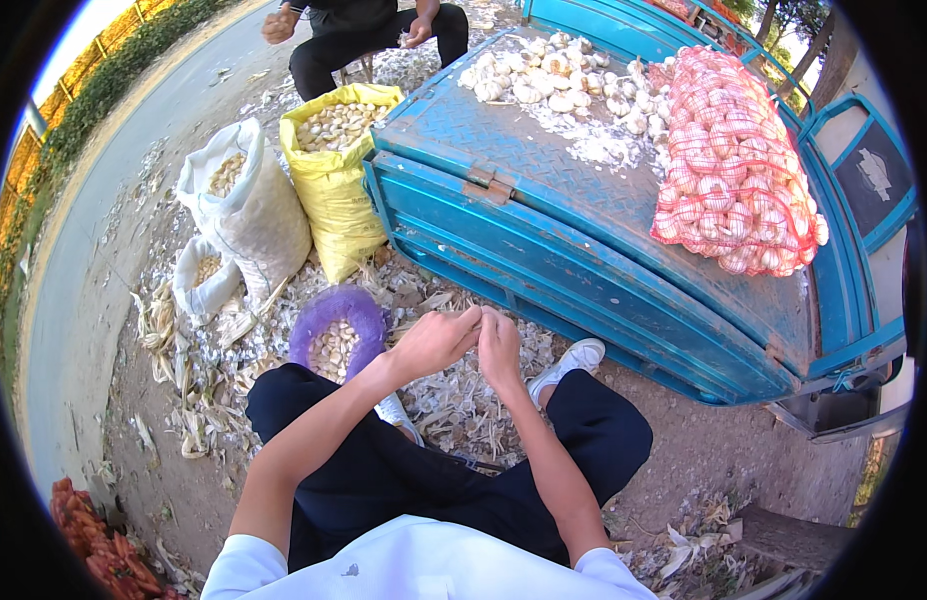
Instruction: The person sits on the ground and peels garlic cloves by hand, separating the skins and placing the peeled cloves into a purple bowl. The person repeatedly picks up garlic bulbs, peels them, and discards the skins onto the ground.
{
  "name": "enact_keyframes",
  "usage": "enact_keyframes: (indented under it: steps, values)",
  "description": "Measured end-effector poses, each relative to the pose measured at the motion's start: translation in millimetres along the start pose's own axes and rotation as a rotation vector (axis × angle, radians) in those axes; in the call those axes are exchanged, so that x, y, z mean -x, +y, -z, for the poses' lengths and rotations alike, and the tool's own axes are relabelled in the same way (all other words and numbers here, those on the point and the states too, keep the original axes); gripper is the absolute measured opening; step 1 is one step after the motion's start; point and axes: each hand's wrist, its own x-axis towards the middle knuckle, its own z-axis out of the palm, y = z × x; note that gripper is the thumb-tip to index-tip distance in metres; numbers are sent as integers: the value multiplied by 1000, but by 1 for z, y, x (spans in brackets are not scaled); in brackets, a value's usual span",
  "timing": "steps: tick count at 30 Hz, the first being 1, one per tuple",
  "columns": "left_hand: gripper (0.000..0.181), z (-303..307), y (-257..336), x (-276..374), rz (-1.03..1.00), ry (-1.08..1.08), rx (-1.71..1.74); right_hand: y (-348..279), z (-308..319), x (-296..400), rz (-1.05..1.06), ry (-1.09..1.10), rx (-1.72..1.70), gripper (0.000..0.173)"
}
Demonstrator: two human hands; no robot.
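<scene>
My left hand (433,341) and my right hand (499,341) meet at the fingertips above the husk-covered ground, fingers curled inward. Whatever may be pinched between them is hidden by the fingers. Just left of and below my hands stands a purple mesh bag (304,319) with its rim rolled open. Loose garlic cloves (334,349) lie inside it. Garlic skins and dry stalks (463,409) cover the ground beneath my hands, between my shoes.
A blue metal cargo bed (508,232) carries garlic bulbs (553,71) and a full red mesh sack (733,165). Yellow (336,202) and white (257,217) sacks of cloves stand left, near a smaller white bag (206,289). Another person (373,30) sits beyond them.
</scene>
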Motion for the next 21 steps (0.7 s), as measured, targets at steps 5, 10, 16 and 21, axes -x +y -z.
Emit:
enact_keyframes:
  steps: [5,10,16,21]
  values:
    - [18,0,7,3,51,67,99,-4,-6,3,-51,75,-212,41]
    - [18,-12,-2,-4,202,155,245,16,-1,-7,-62,24,-321,36]
    - [14,-12,-38,-2,816,331,1423,-14,-9,-7,-279,-21,-475,35]
    - [13,4,-67,2,1033,495,1742,-19,1,-10,-441,-57,-721,35]
